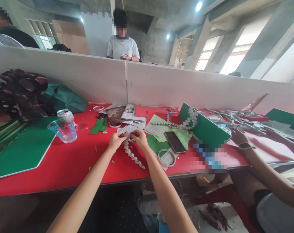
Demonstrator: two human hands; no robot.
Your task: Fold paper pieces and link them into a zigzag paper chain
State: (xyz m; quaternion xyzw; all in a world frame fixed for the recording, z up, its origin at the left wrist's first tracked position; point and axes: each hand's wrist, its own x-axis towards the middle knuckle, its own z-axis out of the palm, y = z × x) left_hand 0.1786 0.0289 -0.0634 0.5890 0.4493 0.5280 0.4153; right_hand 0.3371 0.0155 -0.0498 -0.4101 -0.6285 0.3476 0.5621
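A zigzag chain of folded paper (132,156), whitish grey, hangs from between my hands and its lower end lies on the red tabletop (84,161). My left hand (118,140) pinches the chain's upper end from the left. From the right, my right hand (138,138) pinches the same end, its fingertips close to the left ones. The fingers partly hide the links there. Just right of my right hand lie a phone (175,141), a roll of tape (166,158) and light green paper sheets (159,120).
Another folded paper chain (192,118) lies by a standing green board (210,132). At left are a clear plastic cup (68,131), a can (65,116) and a green board (21,155). A co-worker's hand (239,137) is at right. A white partition (89,77) runs behind.
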